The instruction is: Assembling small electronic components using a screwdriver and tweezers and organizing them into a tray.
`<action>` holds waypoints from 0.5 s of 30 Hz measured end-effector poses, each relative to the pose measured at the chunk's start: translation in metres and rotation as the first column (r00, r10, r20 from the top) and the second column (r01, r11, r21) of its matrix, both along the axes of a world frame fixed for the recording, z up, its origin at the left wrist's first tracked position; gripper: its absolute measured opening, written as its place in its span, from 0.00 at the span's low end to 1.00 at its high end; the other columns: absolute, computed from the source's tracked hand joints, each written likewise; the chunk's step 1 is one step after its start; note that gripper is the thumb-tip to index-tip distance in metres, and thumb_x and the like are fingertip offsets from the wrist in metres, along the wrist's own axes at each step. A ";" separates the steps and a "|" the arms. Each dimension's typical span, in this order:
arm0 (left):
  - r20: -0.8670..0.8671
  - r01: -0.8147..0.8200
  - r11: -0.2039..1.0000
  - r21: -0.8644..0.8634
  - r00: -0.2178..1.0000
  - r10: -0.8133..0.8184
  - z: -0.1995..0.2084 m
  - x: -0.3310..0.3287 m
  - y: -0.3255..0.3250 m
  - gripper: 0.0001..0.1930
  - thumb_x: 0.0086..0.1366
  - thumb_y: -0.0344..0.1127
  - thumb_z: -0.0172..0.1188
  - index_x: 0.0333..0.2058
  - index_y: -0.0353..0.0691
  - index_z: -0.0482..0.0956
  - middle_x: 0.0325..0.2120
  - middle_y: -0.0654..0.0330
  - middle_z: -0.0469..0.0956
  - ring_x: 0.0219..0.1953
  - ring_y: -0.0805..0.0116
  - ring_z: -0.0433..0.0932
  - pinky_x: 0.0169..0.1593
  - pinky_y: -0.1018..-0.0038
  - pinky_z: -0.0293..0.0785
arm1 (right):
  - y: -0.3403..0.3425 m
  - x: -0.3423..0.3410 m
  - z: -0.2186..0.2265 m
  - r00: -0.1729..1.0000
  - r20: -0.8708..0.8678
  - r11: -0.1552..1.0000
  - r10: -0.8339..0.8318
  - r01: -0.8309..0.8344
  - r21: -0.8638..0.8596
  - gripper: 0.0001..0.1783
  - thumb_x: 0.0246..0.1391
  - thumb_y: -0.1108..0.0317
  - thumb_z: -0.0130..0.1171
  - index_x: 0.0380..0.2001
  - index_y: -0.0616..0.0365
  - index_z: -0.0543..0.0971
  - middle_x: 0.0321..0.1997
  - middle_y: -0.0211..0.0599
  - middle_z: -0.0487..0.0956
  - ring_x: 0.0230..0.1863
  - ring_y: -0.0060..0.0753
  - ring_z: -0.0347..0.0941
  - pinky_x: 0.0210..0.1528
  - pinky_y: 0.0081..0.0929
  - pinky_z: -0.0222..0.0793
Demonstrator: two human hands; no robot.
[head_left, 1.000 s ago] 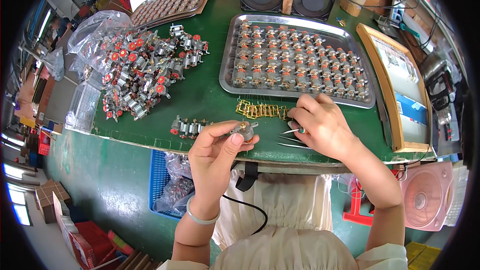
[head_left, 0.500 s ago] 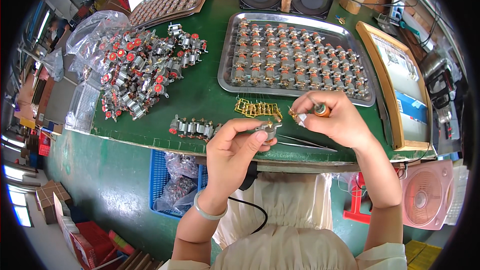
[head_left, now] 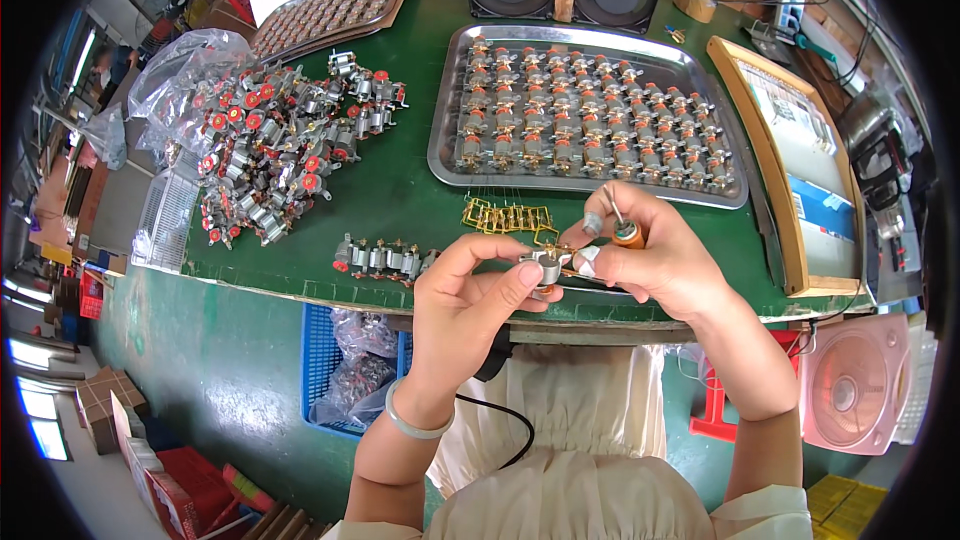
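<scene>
Bright in here, and the left hand (head_left: 470,305) and right hand (head_left: 665,260) show clearly. Glare whites out the panes (head_left: 42,430) far left; the floor (head_left: 212,380) carries pale sheen, the tray (head_left: 490,181) glints. The table (head_left: 390,170) bows; black fills 4 corners.

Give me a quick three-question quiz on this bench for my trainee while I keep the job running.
1. True or false: the loose pile of parts lies to the left of the large tray.
2. Where is the orange-handled tool? A) on the large tray; B) in the right hand; C) in the loose pile of parts.
3. What does the left hand hold?

Key: 1. True. 2. B. 3. A small silver-coloured component.
</scene>
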State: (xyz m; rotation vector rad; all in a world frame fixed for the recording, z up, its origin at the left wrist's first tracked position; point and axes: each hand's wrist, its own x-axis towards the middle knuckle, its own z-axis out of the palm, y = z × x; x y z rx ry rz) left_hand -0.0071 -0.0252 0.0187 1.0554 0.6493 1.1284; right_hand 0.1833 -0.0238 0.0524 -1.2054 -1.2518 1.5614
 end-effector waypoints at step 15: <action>0.033 -0.020 0.999 -0.047 0.999 0.022 0.001 0.004 -0.001 0.08 0.59 0.24 0.54 0.37 0.30 0.69 0.33 0.56 0.73 0.34 0.63 0.78 0.36 0.75 0.79 | -0.008 -0.010 -0.010 0.975 -0.222 1.000 -0.011 0.012 0.003 0.16 0.45 0.76 0.60 0.35 0.57 0.66 0.34 0.33 0.74 0.30 0.13 0.70 0.19 0.08 0.60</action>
